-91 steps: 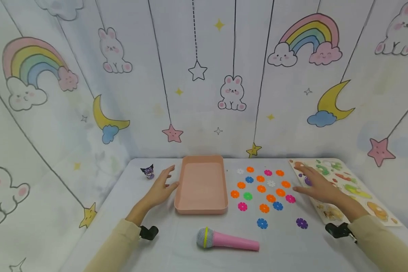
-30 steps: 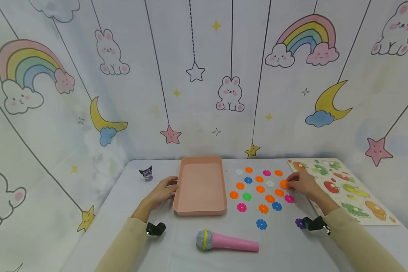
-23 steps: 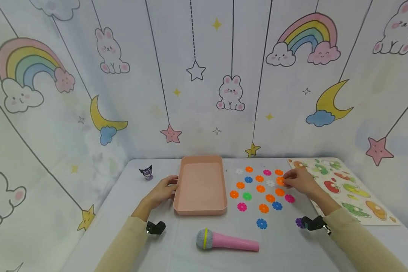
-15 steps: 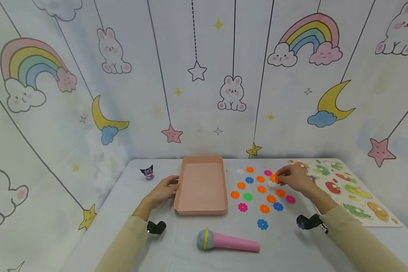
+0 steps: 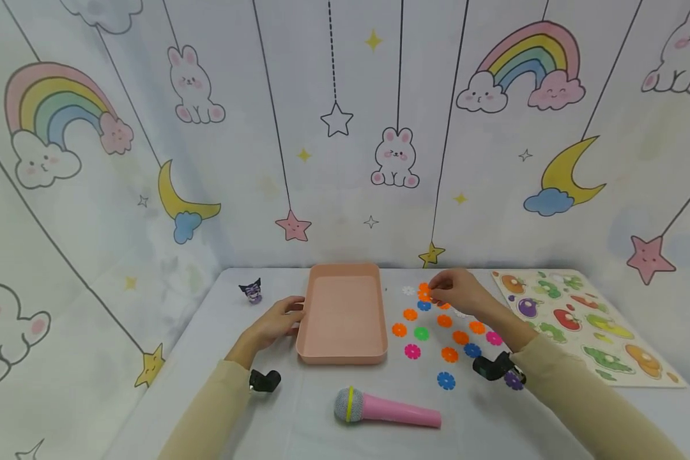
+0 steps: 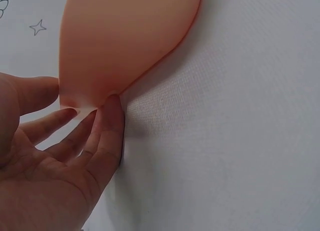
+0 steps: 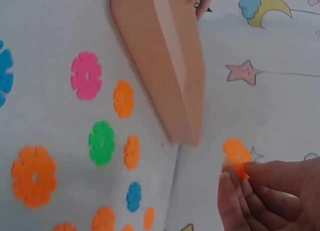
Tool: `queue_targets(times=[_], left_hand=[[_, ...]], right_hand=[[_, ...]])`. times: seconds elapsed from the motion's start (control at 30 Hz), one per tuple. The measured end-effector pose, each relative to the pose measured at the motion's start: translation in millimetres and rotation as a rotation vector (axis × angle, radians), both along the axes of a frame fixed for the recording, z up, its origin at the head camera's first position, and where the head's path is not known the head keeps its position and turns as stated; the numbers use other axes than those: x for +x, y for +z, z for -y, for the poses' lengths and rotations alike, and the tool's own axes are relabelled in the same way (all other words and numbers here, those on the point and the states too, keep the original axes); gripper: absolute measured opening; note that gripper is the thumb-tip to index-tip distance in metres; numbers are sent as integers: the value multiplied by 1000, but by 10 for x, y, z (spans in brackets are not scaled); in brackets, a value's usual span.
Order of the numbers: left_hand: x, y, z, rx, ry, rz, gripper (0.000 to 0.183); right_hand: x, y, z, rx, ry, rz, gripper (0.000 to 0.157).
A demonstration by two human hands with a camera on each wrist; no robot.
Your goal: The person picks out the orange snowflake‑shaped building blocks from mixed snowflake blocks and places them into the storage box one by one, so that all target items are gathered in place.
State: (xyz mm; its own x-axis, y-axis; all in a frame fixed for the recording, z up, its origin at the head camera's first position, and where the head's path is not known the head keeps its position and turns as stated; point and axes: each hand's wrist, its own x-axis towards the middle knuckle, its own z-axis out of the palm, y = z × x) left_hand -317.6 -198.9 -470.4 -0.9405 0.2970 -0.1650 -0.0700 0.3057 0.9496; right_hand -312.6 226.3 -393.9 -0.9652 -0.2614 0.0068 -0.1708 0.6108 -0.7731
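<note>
Right hand (image 5: 459, 295) pinches orange notched flower disc (image 7: 236, 149) by its edge, right of peach tray (image 5: 346, 319); probably because it's thin. Left hand (image 5: 271, 324) clamped on tray's left wall, likely steadying it.

Orange disc (image 5: 423, 292), flower-shaped with notched edge, pinched at the fingertips of the right hand (image 5: 461, 292). Peach tray (image 5: 345, 319), shallow, rectangular, round-cornered, lying flat, its side between left-hand (image 5: 274, 323) thumb and fingers.

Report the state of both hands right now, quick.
Left hand: closed, holding the peach tray at its side.
Right hand: closed, pinching an orange flower-shaped piece.
</note>
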Motion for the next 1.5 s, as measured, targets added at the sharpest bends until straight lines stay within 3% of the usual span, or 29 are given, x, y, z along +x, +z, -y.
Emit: queue_targets(times=[0.27, 0.6, 1.03, 1.23, 1.5], left_hand=[[-14, 13, 13, -5, -10, 6, 51], [-14, 8, 23, 3, -13, 8, 51], [-24, 0, 30, 7, -24, 20, 52], [-34, -3, 39, 4, -9, 23, 51], [-46, -10, 38, 5, -6, 36, 50]], right_hand=[[-11, 42, 389, -46, 90, 6, 17], [-83, -40, 850, -80, 179, 47, 8], [-253, -164, 1505, -35, 321, 86, 4], [-291, -144, 1772, 8, 339, 109, 5], [-323, -262, 2034, 136, 353, 171, 6]])
